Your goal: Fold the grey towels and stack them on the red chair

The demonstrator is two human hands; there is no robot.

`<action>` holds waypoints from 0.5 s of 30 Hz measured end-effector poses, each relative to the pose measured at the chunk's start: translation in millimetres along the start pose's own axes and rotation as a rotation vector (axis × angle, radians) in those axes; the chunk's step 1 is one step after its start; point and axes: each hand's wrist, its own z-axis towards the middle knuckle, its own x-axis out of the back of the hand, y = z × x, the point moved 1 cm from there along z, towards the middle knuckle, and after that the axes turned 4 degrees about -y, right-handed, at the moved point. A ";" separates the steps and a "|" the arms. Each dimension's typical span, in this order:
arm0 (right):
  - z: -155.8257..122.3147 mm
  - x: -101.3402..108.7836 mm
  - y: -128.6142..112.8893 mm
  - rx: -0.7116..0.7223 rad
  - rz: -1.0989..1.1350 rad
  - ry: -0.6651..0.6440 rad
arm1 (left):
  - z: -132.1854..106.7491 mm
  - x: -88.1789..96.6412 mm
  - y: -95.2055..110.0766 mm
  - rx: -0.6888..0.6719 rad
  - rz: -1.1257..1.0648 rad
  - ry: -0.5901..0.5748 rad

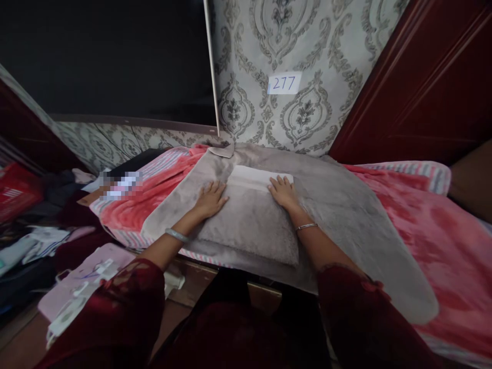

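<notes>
Two bare hands press flat on a grey cloth that lies spread over a pink blanket. The left hand rests palm down, fingers apart and gripping nothing, on the left edge of a folded-over part of the cloth. The right hand lies the same way, fingers spread and palm down, at the fold's upper right. Between the hands, at the top of the fold, a white strip shows. Each wrist wears a bangle, and the sleeves are dark red. Behind the cloth stands a wall of grey patterned paper with a white card reading 277. A dark red door stands at the right. A dark panel fills the upper left. Mixed clutter lies at the far left, too dim to tell apart.
</notes>
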 end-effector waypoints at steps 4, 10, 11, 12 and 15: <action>-37.6 5.8 -12.8 0.084 0.013 0.064 | -44.2 -3.2 42.3 -0.262 0.029 0.106; -104.3 -15.8 -28.5 0.218 0.007 -0.056 | -74.2 -31.0 70.0 -0.343 0.017 0.010; -107.6 -17.6 -28.5 0.213 0.012 -0.060 | -73.8 -33.2 68.7 -0.339 0.018 0.014; -108.8 -18.5 -28.0 0.211 0.018 -0.061 | -73.1 -34.5 66.5 -0.337 0.021 0.020; -106.0 -18.3 -26.3 0.213 0.029 -0.070 | -73.2 -34.8 56.2 -0.305 0.040 0.033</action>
